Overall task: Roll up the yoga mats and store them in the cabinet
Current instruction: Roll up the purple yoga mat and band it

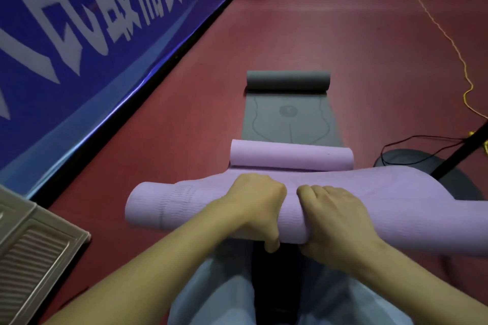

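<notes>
A purple yoga mat roll (pixel 169 203) lies crosswise in front of me, bulging and uneven along its length. My left hand (pixel 254 206) and my right hand (pixel 335 221) grip its middle side by side, fingers curled over the top and thumbs under the near edge. Just beyond it lies the mat's far end, curled into a smaller purple roll (pixel 290 155). Farther off, a grey yoga mat (pixel 287 121) lies partly flat on the floor, its far end rolled up (pixel 287 80).
A blue banner wall (pixel 87 42) runs along the left. A beige slatted cabinet door (pixel 34 253) lies at the lower left. A dark round stand base (pixel 412 161) with black cables and a yellow cord (pixel 449 39) sits on the red floor at right.
</notes>
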Demonstrator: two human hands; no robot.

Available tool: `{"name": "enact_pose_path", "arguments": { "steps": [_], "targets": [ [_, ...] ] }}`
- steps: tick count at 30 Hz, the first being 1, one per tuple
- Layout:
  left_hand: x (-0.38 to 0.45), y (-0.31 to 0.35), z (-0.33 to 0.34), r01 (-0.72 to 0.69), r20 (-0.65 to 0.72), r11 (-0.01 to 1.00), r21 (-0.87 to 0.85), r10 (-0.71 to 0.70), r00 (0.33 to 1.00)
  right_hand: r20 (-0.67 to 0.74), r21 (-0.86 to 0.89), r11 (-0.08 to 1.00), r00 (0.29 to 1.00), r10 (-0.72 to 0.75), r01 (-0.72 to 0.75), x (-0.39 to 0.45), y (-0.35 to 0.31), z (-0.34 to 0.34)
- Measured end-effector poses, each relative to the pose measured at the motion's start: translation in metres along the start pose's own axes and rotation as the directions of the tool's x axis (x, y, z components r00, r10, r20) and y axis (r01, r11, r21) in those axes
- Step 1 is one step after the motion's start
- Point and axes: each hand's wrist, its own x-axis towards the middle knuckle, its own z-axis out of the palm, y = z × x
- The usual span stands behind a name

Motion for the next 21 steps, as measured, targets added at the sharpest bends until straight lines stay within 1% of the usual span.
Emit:
{"name": "enact_pose_path", "arguments": {
  "steps": [1, 2, 3, 5, 6, 8, 9, 10, 11, 12, 13, 14, 16, 18, 20, 21],
  "targets": [
    [0.001, -0.001, -0.001, 0.013, 0.016, 1.0, -0.023, -0.012, 1.0, 0.109, 0.004, 1.0, 0.994, 0.013, -0.014, 0.008, 0.003, -0.011],
    [0.003, -0.002, 0.0, 0.034, 0.019, 0.998, -0.05, -0.033, 0.999, 0.237, 0.03, 0.999, 0.971, 0.007, -0.015, 0.018, 0.007, -0.024],
    [0.004, -0.003, 0.002, 0.055, 0.006, 0.996, -0.077, -0.055, 0.998, 0.329, 0.08, 0.997, 0.944, -0.013, -0.014, 0.028, 0.013, -0.03],
    [0.005, -0.004, 0.008, 0.075, -0.045, 0.993, -0.096, -0.08, 0.996, 0.469, 0.169, 0.983, 0.883, -0.015, -0.072, 0.048, 0.024, -0.039],
    [0.006, -0.004, 0.009, 0.079, -0.06, 0.993, -0.085, -0.084, 0.995, 0.5, 0.187, 0.979, 0.866, -0.019, -0.086, 0.055, 0.028, -0.039],
    [0.01, -0.007, 0.008, 0.07, -0.058, 0.996, -0.051, -0.073, 0.996, 0.492, 0.213, 0.971, 0.871, -0.013, -0.106, 0.057, 0.029, -0.034],
    [0.014, -0.01, 0.005, 0.06, -0.047, 0.998, -0.033, -0.062, 0.997, 0.446, 0.208, 0.973, 0.895, -0.002, -0.102, 0.052, 0.027, -0.029],
    [0.018, -0.014, 0.003, 0.049, -0.033, 0.998, -0.026, -0.049, 0.998, 0.357, 0.183, 0.98, 0.934, 0.012, -0.082, 0.045, 0.024, -0.022],
    [0.023, -0.017, 0.0, 0.042, -0.012, 0.999, -0.032, -0.042, 0.999, 0.227, 0.137, 0.99, 0.974, 0.009, -0.041, 0.037, 0.02, -0.014],
    [0.027, -0.019, -0.002, 0.041, 0.011, 0.998, -0.042, -0.041, 0.999, 0.1, 0.073, 0.997, 0.995, -0.009, 0.001, 0.028, 0.016, -0.004],
    [0.03, -0.021, -0.002, 0.041, 0.034, 0.998, -0.051, -0.039, 0.999, 0.004, 0.021, 1.0, 1.0, -0.018, 0.018, 0.023, 0.013, 0.001],
    [0.033, -0.022, -0.002, 0.044, 0.047, 0.997, -0.064, -0.041, 0.998, -0.001, 0.008, 1.0, 1.0, -0.014, 0.014, 0.025, 0.013, 0.0],
    [0.032, -0.021, 0.002, 0.064, 0.014, 0.992, -0.108, -0.063, 0.998, 0.186, 0.081, 0.997, 0.983, -0.009, -0.006, 0.04, 0.021, -0.016],
    [0.031, -0.019, 0.006, 0.077, -0.065, 0.992, -0.104, -0.084, 0.994, 0.378, 0.153, 0.988, 0.925, -0.029, -0.032, 0.061, 0.032, -0.03],
    [0.029, -0.017, 0.006, 0.084, -0.085, 0.994, -0.073, -0.09, 0.992, 0.485, 0.199, 0.978, 0.874, -0.038, -0.068, 0.079, 0.041, -0.036],
    [0.029, -0.017, 0.006, 0.083, -0.08, 0.995, -0.061, -0.087, 0.993, 0.499, 0.213, 0.974, 0.866, -0.04, -0.078, 0.081, 0.042, -0.033]
  ]
}}
